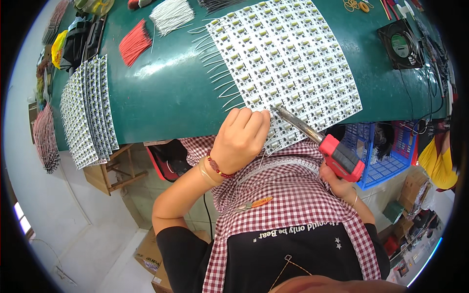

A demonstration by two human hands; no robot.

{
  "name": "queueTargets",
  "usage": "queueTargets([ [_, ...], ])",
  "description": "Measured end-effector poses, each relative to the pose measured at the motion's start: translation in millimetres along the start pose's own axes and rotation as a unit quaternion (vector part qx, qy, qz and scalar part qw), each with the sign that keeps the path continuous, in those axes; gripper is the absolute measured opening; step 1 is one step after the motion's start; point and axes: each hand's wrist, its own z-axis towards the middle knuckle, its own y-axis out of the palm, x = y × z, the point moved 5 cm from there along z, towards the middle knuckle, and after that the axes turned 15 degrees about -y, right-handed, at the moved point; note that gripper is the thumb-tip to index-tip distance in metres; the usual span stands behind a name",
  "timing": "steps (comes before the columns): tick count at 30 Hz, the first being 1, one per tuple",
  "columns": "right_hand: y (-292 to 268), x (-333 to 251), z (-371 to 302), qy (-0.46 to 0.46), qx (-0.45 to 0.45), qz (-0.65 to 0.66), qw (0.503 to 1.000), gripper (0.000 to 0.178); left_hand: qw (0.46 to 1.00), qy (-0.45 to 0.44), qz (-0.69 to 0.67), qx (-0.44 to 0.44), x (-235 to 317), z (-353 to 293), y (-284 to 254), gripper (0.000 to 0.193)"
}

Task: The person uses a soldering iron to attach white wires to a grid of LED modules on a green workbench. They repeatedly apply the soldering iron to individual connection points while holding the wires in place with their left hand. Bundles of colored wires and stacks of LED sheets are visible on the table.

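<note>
A large white sheet of small circuit boards (293, 63) lies on the green table, its near corner overhanging the front edge. Thin white wires (224, 90) stick out along its left side. My left hand (242, 134) is closed in a pinch at the sheet's lower left, and a thin white wire (262, 160) trails out below it; the fingertips are partly hidden. In my right hand (337, 181) is a red and black soldering gun (341, 157). Its metal barrel reaches up and left, with the tip at the boards beside my left fingers.
Stacked circuit board sheets (90, 112) sit at the table's left edge. Bundles of red wires (135, 43) and white wires (171, 16) lie at the back. A black fan (400, 45) stands on the right. Below the table edge is a blue plastic basket (386, 172).
</note>
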Motion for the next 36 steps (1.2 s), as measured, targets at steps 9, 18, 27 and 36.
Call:
queueTargets([
  [9, -5, 1, -6, -0.011, 0.025, 0.063, 0.998, 0.019, 1.0, -0.003, 0.025, -0.014, 3, 0, -1, 0.033],
  [18, -1, -11, 3, -0.032, 0.02, 0.091, 0.995, 0.014, 1.0, -0.014, 0.0, -0.023, -1, -3, -5, 0.033],
  [27, 7, -16, 10, -0.048, 0.024, 0.041, 0.998, 0.021, 0.999, -0.032, -0.044, 0.005, -19, 4, -5, 0.032],
  [36, 3, -6, 7, -0.028, -0.013, -0.053, 0.998, 0.024, 0.997, -0.037, -0.071, -0.01, -19, 9, -1, 0.029],
])
